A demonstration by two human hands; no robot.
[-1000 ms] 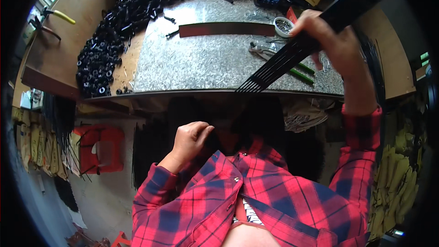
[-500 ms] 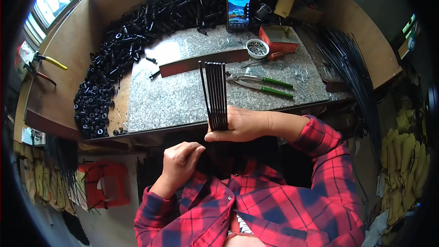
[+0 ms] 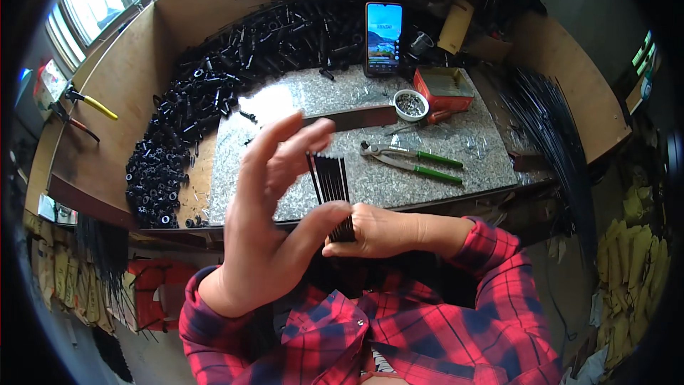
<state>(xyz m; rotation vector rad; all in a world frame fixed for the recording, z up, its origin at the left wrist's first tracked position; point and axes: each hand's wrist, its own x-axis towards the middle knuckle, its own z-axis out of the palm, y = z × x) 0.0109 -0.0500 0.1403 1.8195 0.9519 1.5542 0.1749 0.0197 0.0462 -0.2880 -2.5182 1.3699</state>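
My right hand (image 3: 385, 229) is closed around a flat row of thin black rods (image 3: 328, 180) with pale tips, held upright near the front edge of the worktable. My left hand (image 3: 262, 242) is raised beside them with fingers spread and slightly blurred. Its thumb crosses in front of the rods near my right hand; I cannot tell whether it touches them. The fingers are behind and left of the rod tips. Beyond the hands, pincers with green handles (image 3: 427, 165) lie on the speckled grey slab (image 3: 271, 164).
Small black parts (image 3: 235, 64) are heaped along the back and left. A lit phone (image 3: 385, 39) stands behind a white bowl (image 3: 411, 117) of small metal pieces and a red box (image 3: 432, 96). Long black rods (image 3: 548, 121) lie at right. Yellow-handled pliers (image 3: 98, 107) hang at left.
My left hand has risen from below the table edge, opened, and come alongside the rods. My right hand still holds them. The whole view has shifted, so the table sits lower.
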